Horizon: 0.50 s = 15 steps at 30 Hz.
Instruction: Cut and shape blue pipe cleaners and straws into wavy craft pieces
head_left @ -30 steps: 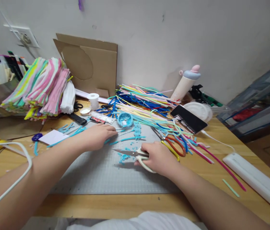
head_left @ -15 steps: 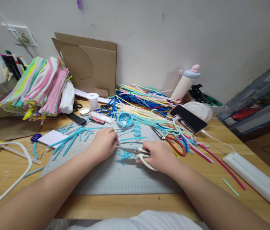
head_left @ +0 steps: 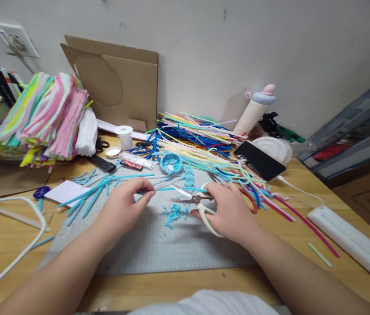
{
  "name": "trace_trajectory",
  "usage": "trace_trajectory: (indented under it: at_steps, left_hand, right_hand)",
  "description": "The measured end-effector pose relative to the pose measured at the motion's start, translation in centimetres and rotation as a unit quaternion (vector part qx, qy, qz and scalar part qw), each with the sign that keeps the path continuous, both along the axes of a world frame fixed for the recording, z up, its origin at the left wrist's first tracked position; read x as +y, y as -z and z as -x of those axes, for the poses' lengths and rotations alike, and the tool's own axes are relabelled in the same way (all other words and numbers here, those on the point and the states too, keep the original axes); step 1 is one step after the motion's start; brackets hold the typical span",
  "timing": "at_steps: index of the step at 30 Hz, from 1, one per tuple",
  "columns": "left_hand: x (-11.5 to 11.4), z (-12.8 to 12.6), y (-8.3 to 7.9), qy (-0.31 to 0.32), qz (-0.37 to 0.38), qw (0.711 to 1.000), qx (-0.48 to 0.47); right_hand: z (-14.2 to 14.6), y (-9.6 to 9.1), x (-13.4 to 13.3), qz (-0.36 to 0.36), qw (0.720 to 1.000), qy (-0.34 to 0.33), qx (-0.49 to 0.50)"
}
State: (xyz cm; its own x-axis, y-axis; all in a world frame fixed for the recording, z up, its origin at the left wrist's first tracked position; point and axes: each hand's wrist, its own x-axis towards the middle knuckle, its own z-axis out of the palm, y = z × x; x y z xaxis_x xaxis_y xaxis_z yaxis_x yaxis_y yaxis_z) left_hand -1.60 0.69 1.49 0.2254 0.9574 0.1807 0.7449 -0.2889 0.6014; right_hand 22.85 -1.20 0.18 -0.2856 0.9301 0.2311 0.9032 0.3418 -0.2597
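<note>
My left hand (head_left: 128,201) is closed in a pinch, thumb against forefinger. A thin blue pipe cleaner (head_left: 181,189) stretches rightward from its fingertips, passing behind the scissor blades. In my right hand (head_left: 230,210) are white-handled scissors (head_left: 195,199), their blades spread apart and pointing left toward my left hand. Blue fluff clippings (head_left: 174,213) lie in a small heap on the grey cutting mat (head_left: 158,249) below the blades. Beyond the hands sit a round blue fuzzy bowl shape (head_left: 171,163) and a braided blue piece (head_left: 189,176).
Loose blue pipe cleaners (head_left: 89,197) lie on the left of the mat. Behind are a multicoloured pile (head_left: 198,135), a thread spool (head_left: 125,138) and cardboard (head_left: 112,83). A phone (head_left: 259,160), orange-handled scissors (head_left: 249,199) and a power strip (head_left: 352,245) are at right.
My left hand has drawn back left from the scissors, widening the gap between the hands. The scissors have shifted slightly right and their blades are wider apart. The view has shifted slightly.
</note>
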Motion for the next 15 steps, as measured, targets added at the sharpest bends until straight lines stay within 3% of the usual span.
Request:
trace_trajectory:
  at_steps: [6, 10, 15]
  left_hand:
    - [0.0, 0.5, 1.3, -0.045, 0.014, 0.993, -0.109]
    - [0.1, 0.8, 1.2, -0.095, 0.043, 0.983, -0.153]
    - [-0.1, 0.7, 0.9, -0.110, 0.139, 0.950, -0.257]
  right_hand:
    - [-0.3, 0.3, 0.4, -0.034, 0.999, 0.036, 0.021]
    - [-1.0, -0.1, 0.6, -0.060, 0.990, 0.095, 0.088]
    - [-0.5, 0.0, 0.2, -0.030, 0.996, 0.030, 0.078]
